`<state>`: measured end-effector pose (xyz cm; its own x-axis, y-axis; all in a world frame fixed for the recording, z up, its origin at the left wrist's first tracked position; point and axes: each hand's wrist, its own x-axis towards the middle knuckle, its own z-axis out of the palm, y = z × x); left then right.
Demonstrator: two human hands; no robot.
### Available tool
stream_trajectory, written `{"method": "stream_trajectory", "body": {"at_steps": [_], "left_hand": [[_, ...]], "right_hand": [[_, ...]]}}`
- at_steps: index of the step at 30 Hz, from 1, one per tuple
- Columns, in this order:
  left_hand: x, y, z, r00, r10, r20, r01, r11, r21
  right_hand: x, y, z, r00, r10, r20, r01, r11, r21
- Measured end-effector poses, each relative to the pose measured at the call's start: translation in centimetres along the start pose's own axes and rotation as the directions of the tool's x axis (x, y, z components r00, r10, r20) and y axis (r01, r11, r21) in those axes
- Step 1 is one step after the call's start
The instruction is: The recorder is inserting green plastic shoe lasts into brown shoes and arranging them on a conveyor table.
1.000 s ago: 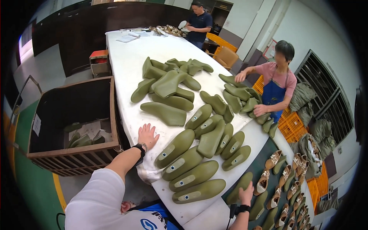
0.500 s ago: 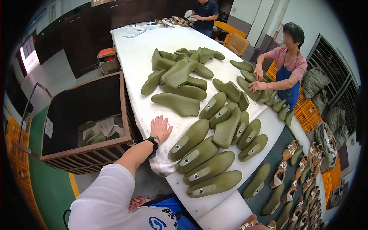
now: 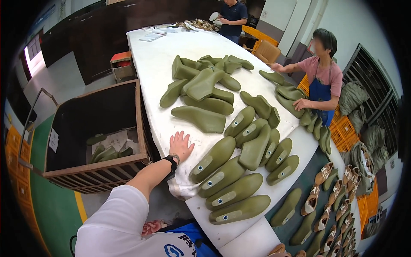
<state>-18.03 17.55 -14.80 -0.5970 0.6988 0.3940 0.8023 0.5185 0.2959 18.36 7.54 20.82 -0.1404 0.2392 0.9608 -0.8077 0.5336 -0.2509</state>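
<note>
My left hand lies flat on the white-covered table with its fingers spread and nothing in it. A wristwatch and a bracelet circle its wrist. Beside it rests a row of olive-green shoe lasts on their sides, several with a small round hole ringed in blue. Just beyond my fingers is a longer shoe last, at the front of a jumbled heap of others. Another last leans across its neighbours. I do not see my right hand in the picture.
A wooden-framed bin holding a few lasts stands left of the table. At right, a dark green board carries rows of brown-and-white shoes and lasts. A co-worker in a blue apron stands at the right edge; another person stands at the far end.
The co-worker at right has drawn their hands apart, one reaching toward a far last, the other on the nearer lasts. The view has shifted slightly. My left hand stays flat on the table.
</note>
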Motion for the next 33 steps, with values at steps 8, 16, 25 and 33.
{"method": "stream_trajectory", "body": {"at_steps": [8, 16, 25, 33], "left_hand": [[0.4, 0.7, 0.5, 0.999, 0.032, 0.001, -0.032, 0.999, -0.014], [5.4, -0.8, -3.2, 0.994, 0.102, 0.035, -0.080, 0.912, -0.403], [27.2, -6.6, -3.7, 0.913, 0.219, 0.345, -0.310, 0.922, 0.234], [32.1, -6.5, -1.3, 0.795, 0.243, 0.556, -0.405, 0.895, 0.187]], "right_hand": [[-1.4, 2.1, -1.3, 0.957, 0.231, 0.174, -0.249, 0.964, 0.092], [-15.4, 17.7, -14.0, 0.537, 0.841, -0.067, -0.263, 0.092, -0.960], [-20.7, 19.7, -19.0, 0.521, 0.853, -0.037, -0.053, -0.010, -0.999], [-17.1, 17.1, -18.4, 0.414, 0.910, -0.011, -0.221, 0.089, -0.971]]}}
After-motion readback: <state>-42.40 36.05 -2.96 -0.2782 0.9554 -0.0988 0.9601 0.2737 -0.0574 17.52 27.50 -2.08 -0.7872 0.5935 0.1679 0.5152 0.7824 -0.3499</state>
